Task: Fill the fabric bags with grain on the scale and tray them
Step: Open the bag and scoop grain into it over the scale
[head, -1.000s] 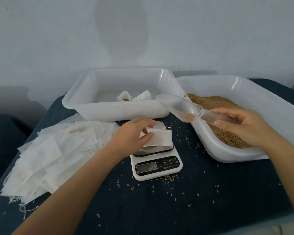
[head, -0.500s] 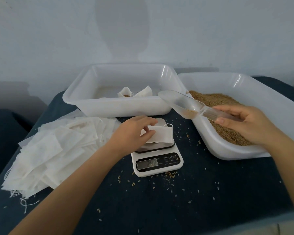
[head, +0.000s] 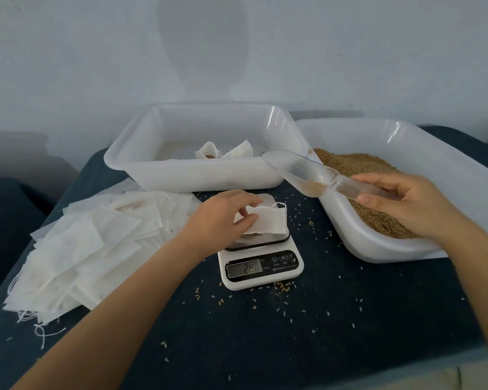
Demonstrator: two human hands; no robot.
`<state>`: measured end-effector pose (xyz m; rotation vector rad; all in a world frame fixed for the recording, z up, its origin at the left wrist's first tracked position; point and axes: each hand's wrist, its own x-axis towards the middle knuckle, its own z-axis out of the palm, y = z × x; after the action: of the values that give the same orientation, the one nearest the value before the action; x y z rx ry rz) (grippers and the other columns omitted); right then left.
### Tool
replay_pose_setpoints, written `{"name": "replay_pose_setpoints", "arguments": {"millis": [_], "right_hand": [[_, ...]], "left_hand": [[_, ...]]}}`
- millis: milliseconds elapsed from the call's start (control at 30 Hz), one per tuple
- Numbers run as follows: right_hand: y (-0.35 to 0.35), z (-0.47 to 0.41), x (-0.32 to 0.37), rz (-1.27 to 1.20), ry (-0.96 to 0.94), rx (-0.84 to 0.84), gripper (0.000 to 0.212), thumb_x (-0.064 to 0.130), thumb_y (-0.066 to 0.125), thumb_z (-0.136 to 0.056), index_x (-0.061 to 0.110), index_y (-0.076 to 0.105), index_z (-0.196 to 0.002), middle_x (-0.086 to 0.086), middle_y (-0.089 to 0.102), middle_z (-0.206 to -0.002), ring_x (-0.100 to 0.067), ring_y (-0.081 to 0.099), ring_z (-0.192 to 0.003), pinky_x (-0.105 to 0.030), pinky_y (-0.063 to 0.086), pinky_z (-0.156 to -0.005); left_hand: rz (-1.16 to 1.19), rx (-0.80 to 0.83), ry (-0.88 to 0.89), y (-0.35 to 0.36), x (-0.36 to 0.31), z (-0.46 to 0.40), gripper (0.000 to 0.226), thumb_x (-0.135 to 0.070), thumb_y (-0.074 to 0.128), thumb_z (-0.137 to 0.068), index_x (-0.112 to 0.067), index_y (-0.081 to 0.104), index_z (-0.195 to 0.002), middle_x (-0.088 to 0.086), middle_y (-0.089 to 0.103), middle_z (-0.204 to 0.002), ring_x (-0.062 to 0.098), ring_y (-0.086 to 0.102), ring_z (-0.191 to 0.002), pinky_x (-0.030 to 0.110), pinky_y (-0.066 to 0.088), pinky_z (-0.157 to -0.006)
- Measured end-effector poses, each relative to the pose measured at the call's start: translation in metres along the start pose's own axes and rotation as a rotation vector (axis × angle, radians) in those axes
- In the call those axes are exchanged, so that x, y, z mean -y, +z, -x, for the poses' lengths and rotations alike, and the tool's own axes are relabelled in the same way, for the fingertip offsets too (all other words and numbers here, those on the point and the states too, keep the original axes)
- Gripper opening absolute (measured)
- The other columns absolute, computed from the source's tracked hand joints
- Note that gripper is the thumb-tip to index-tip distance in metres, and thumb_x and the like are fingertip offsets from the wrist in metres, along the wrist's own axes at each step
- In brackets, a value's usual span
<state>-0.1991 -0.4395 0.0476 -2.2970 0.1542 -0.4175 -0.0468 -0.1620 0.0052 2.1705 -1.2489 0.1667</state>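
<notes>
A small white fabric bag (head: 268,222) lies on the platform of a white digital scale (head: 261,263). My left hand (head: 223,218) pinches the bag's left end between thumb and fingers. My right hand (head: 406,202) grips the handle of a clear plastic scoop (head: 299,171) with a little grain at its bottom; the scoop hangs above the table between the two tubs, up and right of the bag. The right tub (head: 392,246) holds brown grain (head: 358,164). The left tub (head: 197,175) holds two filled bags (head: 223,152).
A heap of flat empty fabric bags (head: 88,249) covers the table's left side. Loose grains are scattered over the dark blue table cloth (head: 293,333) around the scale. A pale wall stands right behind both tubs.
The scoop and my right hand have barely shifted. My left hand keeps hold of the bag on the scale, fingers adjusted slightly.
</notes>
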Motion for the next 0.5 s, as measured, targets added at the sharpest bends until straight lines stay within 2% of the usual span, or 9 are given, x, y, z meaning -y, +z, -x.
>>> {"name": "replay_pose_setpoints", "arguments": {"millis": [133, 200, 300, 367, 433, 500], "right_hand": [[0.0, 0.001, 0.002, 0.009, 0.017, -0.006, 0.037, 0.054, 0.067, -0.064, 0.066, 0.061, -0.099, 0.03, 0.066, -0.105, 0.01, 0.061, -0.099, -0.012, 0.049, -0.087], [0.001, 0.001, 0.004, 0.01, 0.025, -0.024, 0.036, 0.051, 0.067, -0.066, 0.068, 0.06, -0.098, 0.034, 0.065, -0.103, 0.011, 0.061, -0.097, -0.013, 0.05, -0.085], [0.0, 0.001, 0.003, 0.05, 0.05, -0.132, 0.037, 0.041, 0.069, -0.078, 0.07, 0.057, -0.097, 0.039, 0.063, -0.096, 0.008, 0.062, -0.084, -0.02, 0.047, -0.071], [-0.002, 0.001, 0.0, 0.068, 0.096, -0.233, 0.038, 0.038, 0.068, -0.083, 0.071, 0.055, -0.097, 0.036, 0.065, -0.092, 0.003, 0.062, -0.075, -0.023, 0.046, -0.064], [-0.003, -0.001, -0.003, 0.054, 0.154, -0.329, 0.034, 0.038, 0.067, -0.085, 0.064, 0.057, -0.103, 0.026, 0.065, -0.092, -0.002, 0.062, -0.07, -0.024, 0.047, -0.061], [-0.004, -0.004, -0.007, 0.084, 0.236, -0.405, 0.034, 0.04, 0.065, -0.087, 0.051, 0.058, -0.118, 0.024, 0.06, -0.09, -0.005, 0.061, -0.071, -0.023, 0.046, -0.057]], "left_hand": [[0.008, 0.002, 0.0, 0.001, -0.004, -0.001, 0.027, -0.018, 0.062, -0.087, -0.018, 0.064, -0.114, -0.008, 0.063, -0.102, -0.002, 0.052, -0.08, 0.004, 0.034, -0.069], [0.014, 0.005, 0.021, 0.003, -0.007, -0.002, 0.027, -0.017, 0.062, -0.087, -0.019, 0.064, -0.114, -0.007, 0.063, -0.102, 0.001, 0.054, -0.081, 0.01, 0.036, -0.069], [0.02, -0.008, 0.052, 0.006, -0.009, -0.002, 0.027, -0.017, 0.063, -0.086, -0.02, 0.063, -0.113, -0.01, 0.061, -0.099, 0.004, 0.056, -0.081, 0.024, 0.045, -0.073], [0.027, -0.024, 0.059, 0.007, -0.009, -0.002, 0.027, -0.018, 0.065, -0.085, -0.02, 0.064, -0.112, -0.015, 0.056, -0.098, 0.004, 0.055, -0.082, 0.03, 0.049, -0.076], [-0.018, -0.026, 0.116, 0.011, -0.009, -0.003, 0.031, -0.024, 0.069, -0.081, -0.018, 0.064, -0.112, -0.013, 0.057, -0.103, 0.009, 0.056, -0.088, 0.035, 0.05, -0.079], [-0.135, 0.002, 0.189, 0.016, -0.011, -0.005, 0.041, -0.036, 0.07, -0.078, -0.017, 0.063, -0.114, -0.005, 0.06, -0.115, 0.017, 0.056, -0.099, 0.039, 0.049, -0.083]]}}
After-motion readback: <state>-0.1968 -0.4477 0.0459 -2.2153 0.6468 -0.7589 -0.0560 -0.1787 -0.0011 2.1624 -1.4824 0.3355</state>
